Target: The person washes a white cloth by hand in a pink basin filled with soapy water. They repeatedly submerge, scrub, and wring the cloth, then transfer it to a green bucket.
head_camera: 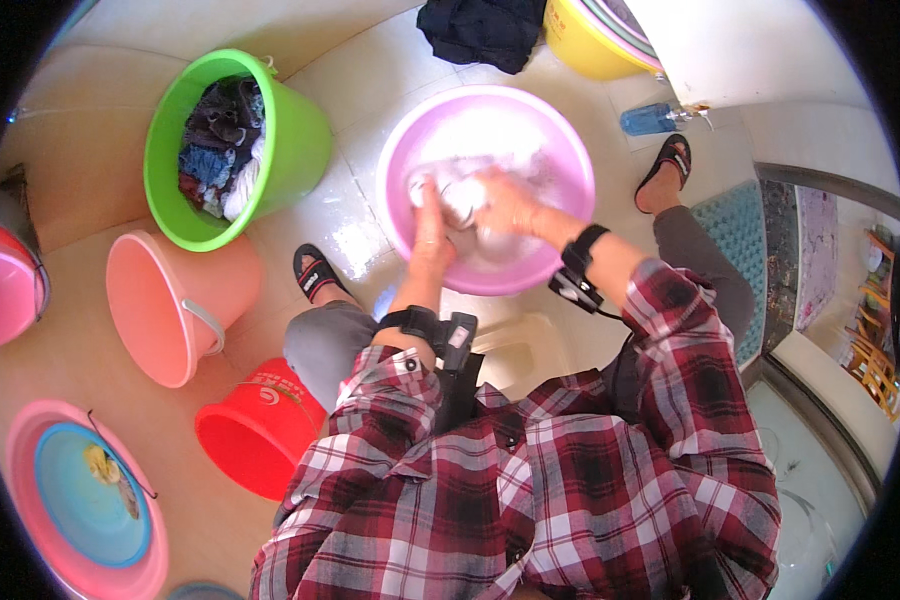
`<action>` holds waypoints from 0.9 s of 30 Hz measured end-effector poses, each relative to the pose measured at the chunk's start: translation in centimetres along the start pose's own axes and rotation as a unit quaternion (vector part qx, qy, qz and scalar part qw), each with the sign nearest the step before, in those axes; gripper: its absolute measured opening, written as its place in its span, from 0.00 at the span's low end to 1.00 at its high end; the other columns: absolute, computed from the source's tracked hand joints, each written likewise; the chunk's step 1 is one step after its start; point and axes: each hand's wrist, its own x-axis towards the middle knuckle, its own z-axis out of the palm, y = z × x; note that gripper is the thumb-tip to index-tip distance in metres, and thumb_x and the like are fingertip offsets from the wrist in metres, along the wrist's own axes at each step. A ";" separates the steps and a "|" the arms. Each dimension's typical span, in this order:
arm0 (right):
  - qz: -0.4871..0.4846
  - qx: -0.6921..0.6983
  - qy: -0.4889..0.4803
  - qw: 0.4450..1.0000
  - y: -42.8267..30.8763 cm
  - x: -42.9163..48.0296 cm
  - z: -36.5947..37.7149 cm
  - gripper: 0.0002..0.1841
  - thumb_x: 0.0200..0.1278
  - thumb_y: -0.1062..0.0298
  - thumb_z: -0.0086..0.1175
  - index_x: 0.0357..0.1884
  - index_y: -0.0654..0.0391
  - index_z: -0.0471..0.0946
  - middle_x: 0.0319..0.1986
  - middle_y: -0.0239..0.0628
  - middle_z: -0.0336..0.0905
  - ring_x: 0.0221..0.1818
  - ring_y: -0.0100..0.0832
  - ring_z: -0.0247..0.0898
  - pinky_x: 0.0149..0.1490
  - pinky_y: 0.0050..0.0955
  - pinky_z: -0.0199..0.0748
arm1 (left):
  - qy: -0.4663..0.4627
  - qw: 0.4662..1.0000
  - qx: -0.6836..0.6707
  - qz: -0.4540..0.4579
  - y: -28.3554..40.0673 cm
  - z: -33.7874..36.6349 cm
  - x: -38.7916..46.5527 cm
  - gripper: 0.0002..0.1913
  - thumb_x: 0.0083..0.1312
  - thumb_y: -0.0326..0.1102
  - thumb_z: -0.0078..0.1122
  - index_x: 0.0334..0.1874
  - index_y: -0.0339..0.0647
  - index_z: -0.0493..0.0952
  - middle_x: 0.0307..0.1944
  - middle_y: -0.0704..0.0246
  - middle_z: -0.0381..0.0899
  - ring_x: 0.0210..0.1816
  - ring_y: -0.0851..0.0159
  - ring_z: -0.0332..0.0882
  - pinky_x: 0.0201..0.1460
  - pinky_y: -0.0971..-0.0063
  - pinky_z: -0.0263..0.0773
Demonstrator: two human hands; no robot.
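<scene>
A round pink plastic basin (487,287) stands on the tiled floor before me, holding sudsy water and pale, wet fabric (461,201). My left hand (431,229) is over the near left part of the basin, its fingers against the left end of the fabric. My right hand (504,204) grips the fabric from the right, with its fingers curled. Foam and glare blur the outline of the cloth, and part of it lies in the water beneath my hands. Black straps with small devices sit on both my forearms.
Left of the basin are a green bucket (300,150) of clothes, a salmon bucket (229,277) and a red bucket (270,420). Nested basins (146,555) lie lower left. Dark cloth (482,34), a yellow tub (589,45) and a blue pump bottle (647,120) are beyond.
</scene>
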 end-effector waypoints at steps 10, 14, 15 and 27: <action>-0.022 0.044 0.088 0.995 -6.8 -3.1 -1.0 0.16 0.55 0.50 0.50 0.31 0.51 0.78 0.37 0.42 0.75 0.39 0.46 0.73 0.43 0.43 0.70 | -0.131 0.966 -0.215 -0.062 0.2 0.3 -0.7 0.20 0.69 0.46 0.39 0.52 0.37 0.69 0.45 0.62 0.76 0.45 0.57 0.76 0.50 0.62 0.72; 0.115 0.083 0.144 0.979 -3.4 -0.1 -2.4 0.18 0.58 0.50 0.47 0.31 0.54 0.79 0.34 0.45 0.78 0.38 0.47 0.74 0.44 0.42 0.71 | -0.006 0.994 -0.103 0.024 0.3 1.8 -1.8 0.21 0.64 0.41 0.49 0.55 0.34 0.69 0.48 0.62 0.76 0.47 0.59 0.76 0.50 0.67 0.73; 0.182 0.099 0.113 0.972 -2.6 0.2 -2.8 0.18 0.58 0.50 0.47 0.31 0.54 0.80 0.34 0.45 0.79 0.38 0.47 0.75 0.44 0.42 0.71 | 0.037 0.997 -0.059 0.033 0.5 1.9 -2.1 0.23 0.62 0.41 0.50 0.56 0.34 0.68 0.48 0.61 0.76 0.48 0.59 0.76 0.51 0.68 0.72; 0.199 -0.007 0.060 0.978 2.4 1.4 0.2 0.30 0.47 0.60 0.61 0.55 0.52 0.69 0.54 0.51 0.63 0.56 0.51 0.64 0.58 0.39 0.65 | 0.044 0.993 0.086 0.065 -2.2 -1.7 2.4 0.36 0.61 0.51 0.53 0.66 0.37 0.57 0.63 0.59 0.62 0.62 0.57 0.62 0.65 0.63 0.57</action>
